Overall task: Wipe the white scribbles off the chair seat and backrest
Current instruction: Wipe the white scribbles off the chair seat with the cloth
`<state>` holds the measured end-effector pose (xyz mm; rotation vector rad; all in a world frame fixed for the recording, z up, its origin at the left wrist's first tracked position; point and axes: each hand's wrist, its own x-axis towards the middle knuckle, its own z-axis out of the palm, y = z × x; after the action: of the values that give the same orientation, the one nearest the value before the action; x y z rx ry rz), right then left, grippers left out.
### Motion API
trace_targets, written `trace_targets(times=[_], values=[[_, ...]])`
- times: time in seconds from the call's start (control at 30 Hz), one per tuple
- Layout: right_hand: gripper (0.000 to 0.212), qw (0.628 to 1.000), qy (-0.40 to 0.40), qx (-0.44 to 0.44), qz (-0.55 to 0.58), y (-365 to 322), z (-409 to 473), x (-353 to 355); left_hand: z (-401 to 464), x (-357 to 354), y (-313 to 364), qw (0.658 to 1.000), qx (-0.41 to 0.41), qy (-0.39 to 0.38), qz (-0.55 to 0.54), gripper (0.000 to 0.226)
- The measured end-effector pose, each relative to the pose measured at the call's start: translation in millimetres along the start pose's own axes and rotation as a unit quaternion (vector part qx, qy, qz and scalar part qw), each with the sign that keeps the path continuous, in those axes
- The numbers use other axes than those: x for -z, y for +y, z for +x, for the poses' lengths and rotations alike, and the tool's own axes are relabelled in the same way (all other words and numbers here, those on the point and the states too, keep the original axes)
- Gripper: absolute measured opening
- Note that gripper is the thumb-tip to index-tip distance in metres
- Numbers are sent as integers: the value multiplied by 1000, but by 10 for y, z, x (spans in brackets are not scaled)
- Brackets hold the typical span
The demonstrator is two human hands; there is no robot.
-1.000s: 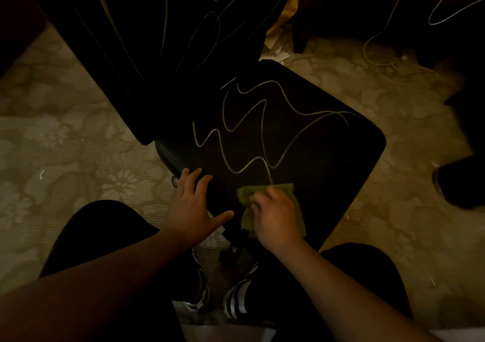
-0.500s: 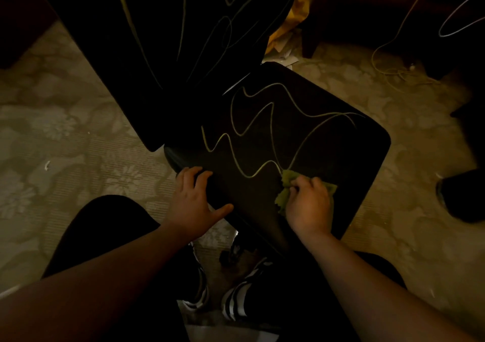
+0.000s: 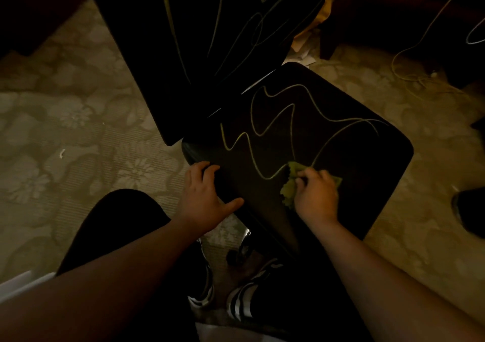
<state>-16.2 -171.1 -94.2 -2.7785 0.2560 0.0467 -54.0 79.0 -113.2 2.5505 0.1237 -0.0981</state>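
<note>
A black chair stands in front of me in dim light. Its seat (image 3: 349, 163) carries a wavy white scribble (image 3: 291, 121) across the middle. The backrest (image 3: 210, 40) rises at the top and bears long white lines too. My right hand (image 3: 315, 194) presses a crumpled green cloth (image 3: 291, 184) on the seat near its front edge, at the lower end of the scribble. My left hand (image 3: 207, 200) rests on the seat's left front corner, fingers spread, gripping the edge.
Patterned beige carpet (image 3: 78, 137) surrounds the chair. My dark-trousered knees and striped shoes (image 3: 236, 305) are under the seat front. Thin cables (image 3: 409, 63) trail on the floor at the upper right beside dark furniture. Papers (image 3: 301, 50) lie behind the seat.
My right hand slid the green cloth from the seat's front middle to the right and slightly up, onto the scribble's lower end. My left hand stayed on the corner.
</note>
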Motion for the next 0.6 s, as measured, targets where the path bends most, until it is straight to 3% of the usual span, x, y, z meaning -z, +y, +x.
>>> trace_targets(times=[0.1,0.23,0.3,0.37,0.47,0.6], values=[[16,999,-3,37,-23,-176,-91,-21,21,4,2,1000,9,-3,3,107],[17,963,-139,232,2,-500,-307,-160,43,-5,5,1000,10,0,1,110],[16,951,-140,276,14,-511,-300,-213,55,-1,-10,1000,6,1,3,110],[16,966,-89,242,15,-445,-223,-239,64,3,-20,1000,9,-5,8,110],[16,995,9,102,9,-307,-9,-209,71,6,-10,1000,13,-8,18,112],[19,998,54,-20,0,-262,191,-177,63,-1,-2,1000,16,-14,8,111]])
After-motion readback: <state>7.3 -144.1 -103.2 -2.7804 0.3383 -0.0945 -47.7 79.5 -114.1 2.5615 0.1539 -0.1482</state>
